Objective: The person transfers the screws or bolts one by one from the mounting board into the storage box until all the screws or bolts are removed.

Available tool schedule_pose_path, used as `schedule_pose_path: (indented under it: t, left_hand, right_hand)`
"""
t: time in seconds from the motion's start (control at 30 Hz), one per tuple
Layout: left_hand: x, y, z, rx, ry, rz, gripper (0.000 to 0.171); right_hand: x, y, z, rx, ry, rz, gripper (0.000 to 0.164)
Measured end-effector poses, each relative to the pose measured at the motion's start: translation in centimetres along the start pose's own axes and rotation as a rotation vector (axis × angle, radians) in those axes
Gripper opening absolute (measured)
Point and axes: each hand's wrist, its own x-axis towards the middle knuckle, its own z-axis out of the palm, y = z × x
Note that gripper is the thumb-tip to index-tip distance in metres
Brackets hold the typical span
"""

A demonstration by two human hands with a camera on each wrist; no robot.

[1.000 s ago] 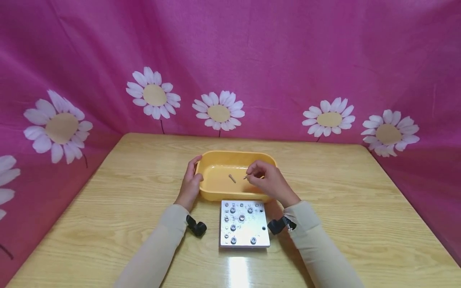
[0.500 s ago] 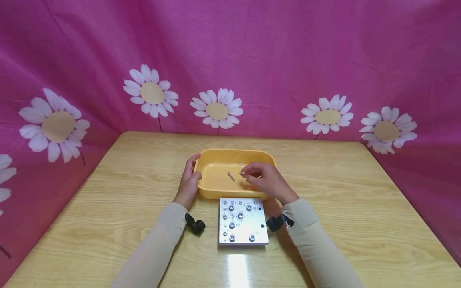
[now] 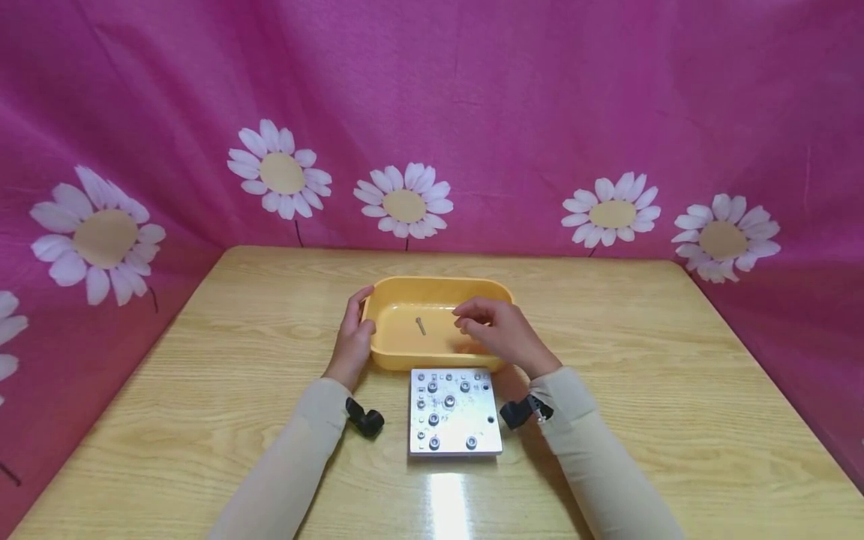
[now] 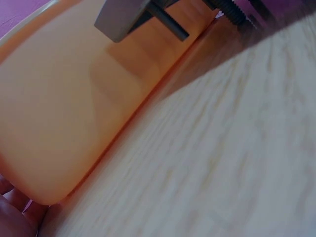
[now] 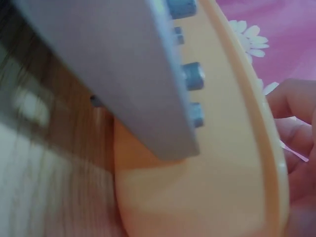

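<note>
My left hand (image 3: 351, 341) grips the left end of a yellow plastic tub (image 3: 394, 330), thumb over the rim and fingers outside. Inside lies one metal bolt (image 3: 421, 325). Over the tub's right half hovers my right hand (image 3: 505, 331), its fingers bent and the thumb near the index fingertip; I cannot tell whether a bolt is tucked between them. In the right wrist view, curled fingers (image 5: 298, 133) show beyond the rim. Just in front of the tub sits a square metal plate (image 3: 466, 427) with several bolt heads on top; threaded shanks (image 4: 170, 22) stick out beneath it.
Everything stands on a light wood table (image 3: 236, 360). A magenta curtain (image 3: 513, 90) with daisy prints closes off the back and sides. Each wrist carries a small black camera, the left one (image 3: 364, 420) near the plate's left side.
The bolt in the tub has shifted left and turned. The small metal piece at my right fingertips earlier no longer shows. My left hand keeps its hold.
</note>
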Motion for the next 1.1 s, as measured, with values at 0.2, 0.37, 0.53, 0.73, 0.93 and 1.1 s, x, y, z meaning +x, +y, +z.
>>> schedule_pose_path:
  t: [0.2, 0.37, 0.53, 0.73, 0.93, 1.1]
  left_hand:
    - [-0.1, 0.1, 0.1, -0.011, 0.018, 0.002, 0.064]
    - [0.0, 0.1, 0.0, 0.001, 0.019, -0.007, 0.064]
    - [0.0, 0.2, 0.0, 0.002, 0.015, -0.015, 0.062]
    - [0.0, 0.4, 0.0, 0.01, 0.012, -0.017, 0.06]
    - [0.1, 0.5, 0.1, 0.01, 0.014, -0.04, 0.057]
    - [0.0, 0.8, 0.0, 0.013, 0.012, -0.039, 0.058]
  right_hand:
    - [-0.5, -0.9, -1.3, -0.08, -0.013, -0.054, 0.015]
    - [-1.5, -2.5, -2.8, -0.17, -0.105, -0.06, 0.008]
    - [-2.5, -3.7, -3.8, -0.245, -0.2, -0.044, 0.004]
    - [-3.2, -4.8, -3.3, -0.31, -0.299, 0.036, 0.006]
    - [-3.5, -5.3, -2.0, -0.434, -0.349, 0.113, 0.009]
    - [-3.6, -5.6, -1.4, -0.511, -0.373, 0.159, 0.006]
